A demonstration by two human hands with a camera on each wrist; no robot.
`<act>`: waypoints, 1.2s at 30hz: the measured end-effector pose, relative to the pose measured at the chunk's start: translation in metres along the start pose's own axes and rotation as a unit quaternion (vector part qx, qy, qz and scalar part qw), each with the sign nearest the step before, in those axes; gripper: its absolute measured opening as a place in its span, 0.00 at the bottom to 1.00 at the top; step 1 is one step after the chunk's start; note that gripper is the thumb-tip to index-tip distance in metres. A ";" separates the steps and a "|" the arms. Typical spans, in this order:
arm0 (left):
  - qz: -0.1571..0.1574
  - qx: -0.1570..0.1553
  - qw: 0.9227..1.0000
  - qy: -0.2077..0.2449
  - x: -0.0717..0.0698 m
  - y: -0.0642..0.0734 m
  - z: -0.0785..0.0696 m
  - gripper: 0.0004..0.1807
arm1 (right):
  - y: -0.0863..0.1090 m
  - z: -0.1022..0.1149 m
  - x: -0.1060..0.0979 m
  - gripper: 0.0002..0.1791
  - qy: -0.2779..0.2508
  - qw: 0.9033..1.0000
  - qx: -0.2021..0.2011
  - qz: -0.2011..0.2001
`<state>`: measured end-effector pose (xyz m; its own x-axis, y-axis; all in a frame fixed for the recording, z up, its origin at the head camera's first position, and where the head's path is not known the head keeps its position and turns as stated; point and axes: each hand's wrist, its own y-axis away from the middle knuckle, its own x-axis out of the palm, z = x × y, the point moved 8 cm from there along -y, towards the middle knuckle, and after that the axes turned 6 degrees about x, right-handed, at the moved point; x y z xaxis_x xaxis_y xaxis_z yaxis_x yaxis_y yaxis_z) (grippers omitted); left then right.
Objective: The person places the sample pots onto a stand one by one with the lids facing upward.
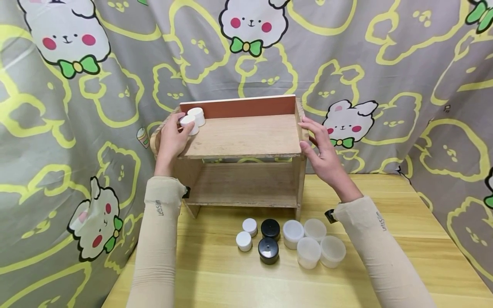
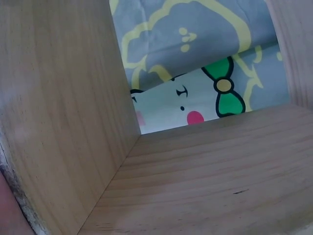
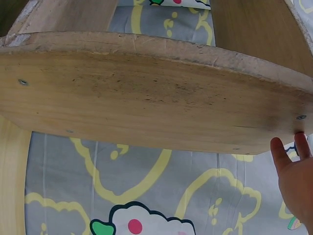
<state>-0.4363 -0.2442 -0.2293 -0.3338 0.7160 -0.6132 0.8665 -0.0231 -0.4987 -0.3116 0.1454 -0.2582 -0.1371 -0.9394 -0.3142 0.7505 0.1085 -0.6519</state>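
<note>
A small wooden shelf with two levels stands on the table. On the left end of its top board, my left hand pinches a small white lidded jar between thumb and fingers. Right behind it sits another white jar, close to the red-brown back strip. My right hand is at the shelf's right side panel, its fingertips touching the outer face near the upper edge. The left wrist view looks into the shelf's lower compartment; the held jar is out of sight there.
In front of the shelf on the wooden table stand two small white jars, two black jars and several translucent tubs. A grey curtain with cartoon rabbits hangs behind and at both sides.
</note>
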 end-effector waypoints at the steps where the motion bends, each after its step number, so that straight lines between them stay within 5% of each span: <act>1: -0.001 0.004 1.000 0.002 0.000 0.000 -0.001 0.30 | 0.000 0.000 0.000 0.25 -0.001 1.000 0.001 0.000; 12: -0.037 0.075 0.996 -0.023 -0.004 0.004 -0.009 0.33 | 0.000 0.002 -0.001 0.25 -0.006 1.000 -0.009 0.001; 20: -0.104 0.186 0.977 -0.003 -0.009 0.023 -0.027 0.28 | -0.001 0.002 -0.002 0.25 -0.007 1.000 -0.019 0.000; 29: -0.138 0.302 0.943 0.035 0.008 0.079 -0.055 0.28 | 0.001 0.000 -0.005 0.24 -0.003 1.000 -0.015 -0.008; 36: -0.092 0.352 0.931 0.036 0.044 0.133 -0.065 0.30 | -0.005 -0.015 -0.003 0.24 -0.006 1.000 -0.013 0.001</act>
<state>-0.3124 -0.1703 -0.2831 -0.4054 0.7973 -0.4471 0.3301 -0.3284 -0.8849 -0.3247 0.1522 -0.2641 -0.1288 -0.9429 -0.3072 0.7330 0.1181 -0.6698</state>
